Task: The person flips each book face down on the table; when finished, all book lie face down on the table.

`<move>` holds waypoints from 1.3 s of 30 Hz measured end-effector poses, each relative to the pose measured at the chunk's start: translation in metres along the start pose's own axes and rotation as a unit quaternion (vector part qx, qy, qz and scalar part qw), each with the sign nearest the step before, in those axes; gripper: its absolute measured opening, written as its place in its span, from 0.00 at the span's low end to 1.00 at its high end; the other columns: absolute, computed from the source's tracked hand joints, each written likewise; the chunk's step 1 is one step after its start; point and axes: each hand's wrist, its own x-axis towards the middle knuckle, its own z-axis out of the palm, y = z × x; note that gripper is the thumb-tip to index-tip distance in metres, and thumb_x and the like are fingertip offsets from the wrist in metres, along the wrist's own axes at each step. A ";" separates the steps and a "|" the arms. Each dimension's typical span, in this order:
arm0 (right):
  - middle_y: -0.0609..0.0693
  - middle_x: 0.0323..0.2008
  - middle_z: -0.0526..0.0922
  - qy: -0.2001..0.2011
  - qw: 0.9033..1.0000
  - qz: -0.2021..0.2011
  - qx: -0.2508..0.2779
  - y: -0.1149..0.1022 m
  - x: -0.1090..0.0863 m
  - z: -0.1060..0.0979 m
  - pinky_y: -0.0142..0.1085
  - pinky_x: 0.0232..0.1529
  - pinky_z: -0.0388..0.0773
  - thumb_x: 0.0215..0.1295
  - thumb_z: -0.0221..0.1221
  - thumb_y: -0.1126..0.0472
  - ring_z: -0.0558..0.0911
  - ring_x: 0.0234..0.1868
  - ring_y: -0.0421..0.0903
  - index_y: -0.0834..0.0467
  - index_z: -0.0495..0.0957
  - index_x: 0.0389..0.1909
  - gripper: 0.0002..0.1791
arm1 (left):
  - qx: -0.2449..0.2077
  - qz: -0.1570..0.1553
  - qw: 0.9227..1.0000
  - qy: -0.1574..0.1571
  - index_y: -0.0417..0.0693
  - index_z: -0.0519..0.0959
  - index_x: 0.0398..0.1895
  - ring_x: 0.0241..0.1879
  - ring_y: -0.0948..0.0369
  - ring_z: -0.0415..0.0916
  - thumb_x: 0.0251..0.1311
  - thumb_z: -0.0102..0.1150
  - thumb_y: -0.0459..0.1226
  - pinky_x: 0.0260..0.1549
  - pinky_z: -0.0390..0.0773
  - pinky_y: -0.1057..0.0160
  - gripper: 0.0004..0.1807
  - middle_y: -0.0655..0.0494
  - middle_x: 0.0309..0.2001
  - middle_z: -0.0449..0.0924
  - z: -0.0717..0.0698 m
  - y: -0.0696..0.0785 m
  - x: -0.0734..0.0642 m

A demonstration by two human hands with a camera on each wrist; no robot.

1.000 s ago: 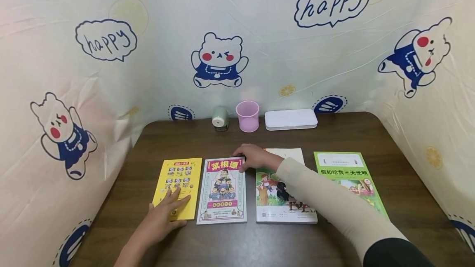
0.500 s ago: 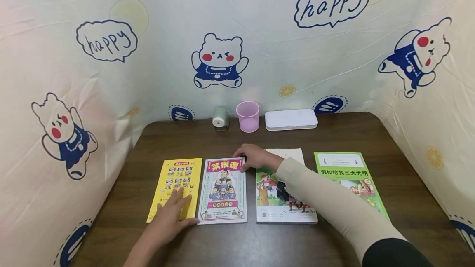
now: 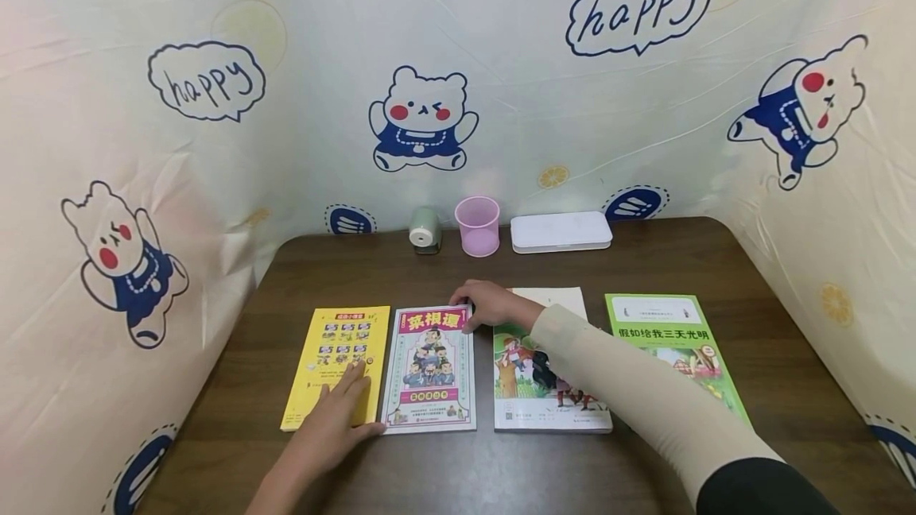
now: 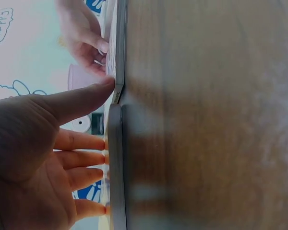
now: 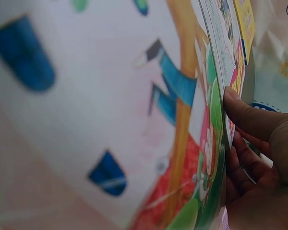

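A yellow book [image 3: 336, 332] lies flat at the left of a row, with my left hand [image 3: 332, 416] on its lower right part. The left fingers are extended onto the cover, and the thumb reaches the near left corner of the pink-and-white book [image 3: 432, 364] beside it. In the left wrist view that thumb [image 4: 84, 100] meets the corner where the two book edges adjoin. My right hand [image 3: 494, 304] holds the pink-and-white book's far right corner. Its thumb [image 5: 252, 112] lies along the side edge in the right wrist view, other fingers bent round the top edge.
A white illustrated book [image 3: 522, 412] and a green book [image 3: 661, 316] lie to the right, partly under the right sleeve [image 3: 630, 388]. Along the table's back stand a green pencil sharpener [image 3: 425, 229], a pink cup [image 3: 477, 229] and a white case [image 3: 561, 231]. A printed curtain [image 3: 308, 141] hangs behind.
My left hand has shifted right, its thumb coming to the pink-and-white book's near corner. The yellow book's near end has swung slightly left. My right hand has stayed at the far corner.
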 end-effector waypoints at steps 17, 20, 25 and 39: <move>0.51 0.54 0.79 -0.005 1.000 0.001 0.009 -0.004 -0.002 -0.001 0.44 0.65 0.75 0.61 0.75 0.60 0.77 0.53 0.47 0.56 0.81 0.59 0.26 | 0.000 -0.018 0.999 -0.051 0.51 0.73 0.74 0.81 0.39 0.38 0.43 0.82 0.55 0.72 0.40 0.26 0.51 0.37 0.82 0.47 0.002 0.007 -0.001; 0.51 0.54 0.79 -0.006 1.000 0.000 0.007 -0.004 -0.002 -0.001 0.44 0.65 0.75 0.61 0.74 0.60 0.76 0.53 0.48 0.56 0.81 0.59 0.25 | 0.001 -0.016 0.999 -0.048 0.49 0.72 0.74 0.81 0.38 0.38 0.44 0.82 0.51 0.71 0.40 0.25 0.51 0.36 0.82 0.46 0.003 0.009 -0.001; 0.51 0.54 0.79 -0.008 1.000 -0.001 0.008 -0.004 -0.003 -0.002 0.44 0.65 0.75 0.61 0.74 0.60 0.76 0.53 0.48 0.56 0.80 0.60 0.26 | 0.004 -0.011 1.000 -0.029 0.46 0.74 0.72 0.80 0.35 0.40 0.46 0.82 0.47 0.70 0.40 0.23 0.48 0.33 0.81 0.47 0.005 0.012 -0.001; 0.51 0.54 0.79 -0.012 1.000 0.010 0.018 -0.005 -0.003 -0.002 0.45 0.66 0.75 0.62 0.74 0.60 0.76 0.54 0.48 0.56 0.80 0.60 0.26 | -0.086 -0.027 0.996 -0.004 0.40 0.77 0.68 0.81 0.37 0.29 0.42 0.85 0.38 0.70 0.29 0.24 0.45 0.41 0.83 0.41 0.010 0.012 0.005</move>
